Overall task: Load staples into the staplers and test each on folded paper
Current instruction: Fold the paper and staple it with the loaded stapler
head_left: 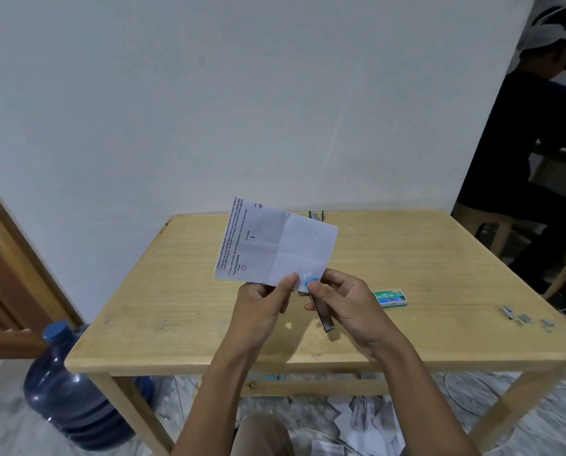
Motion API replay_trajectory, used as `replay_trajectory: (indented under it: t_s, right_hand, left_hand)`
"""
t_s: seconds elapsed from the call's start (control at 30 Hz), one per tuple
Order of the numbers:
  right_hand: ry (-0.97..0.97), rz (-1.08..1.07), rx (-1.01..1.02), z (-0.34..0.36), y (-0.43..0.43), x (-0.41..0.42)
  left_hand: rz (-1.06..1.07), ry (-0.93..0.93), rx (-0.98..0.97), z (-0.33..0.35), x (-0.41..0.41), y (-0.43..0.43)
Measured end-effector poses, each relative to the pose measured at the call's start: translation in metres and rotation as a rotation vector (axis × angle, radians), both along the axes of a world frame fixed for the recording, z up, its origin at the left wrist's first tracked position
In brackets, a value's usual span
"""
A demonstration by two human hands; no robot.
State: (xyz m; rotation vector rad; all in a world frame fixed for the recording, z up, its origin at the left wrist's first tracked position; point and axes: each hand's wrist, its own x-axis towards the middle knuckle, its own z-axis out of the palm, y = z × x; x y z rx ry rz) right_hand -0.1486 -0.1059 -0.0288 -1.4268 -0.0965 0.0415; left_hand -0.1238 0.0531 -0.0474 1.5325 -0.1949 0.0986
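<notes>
A folded white printed paper is held upright above the wooden table. My left hand pinches its lower edge between thumb and fingers. My right hand grips a small stapler with a blue tip and a metal body; the blue tip sits at the paper's lower right corner. A green staple box lies on the table just right of my right hand. Loose staple strips lie near the table's right edge. Another stapler lies at the table's far edge, mostly hidden behind the paper.
A blue water jug stands on the floor left of the table. Scraps of paper litter the floor under it. A person in dark clothes sits at the right. A wooden door is at the left.
</notes>
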Motion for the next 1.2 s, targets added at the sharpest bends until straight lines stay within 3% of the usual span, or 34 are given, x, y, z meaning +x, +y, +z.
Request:
replay_trajectory:
  t_s: [0.3, 0.53, 0.87, 1.07, 1.2]
  right_hand:
    - [-0.040, -0.045, 0.021, -0.009, 0.005, 0.004]
    - [-0.018, -0.061, 0.182, -0.010, 0.013, 0.003]
    - [-0.012, -0.118, 0.070, -0.009, 0.017, 0.005]
    - [0.104, -0.051, 0.305, -0.006, 0.017, 0.007]
    - [0.060, -0.169, 0.143, 0.000, 0.014, 0.014]
  left_hand:
    - [0.002, 0.033, -0.052, 0.001, -0.001, 0.000]
    - [0.007, 0.027, -0.040, 0.000, 0.001, -0.002]
    - [-0.001, 0.048, -0.062, 0.001, 0.004, -0.001]
    - [-0.013, 0.125, -0.171, 0.002, 0.007, 0.002]
    - [-0.063, 0.181, -0.220, 0.002, 0.006, 0.008]
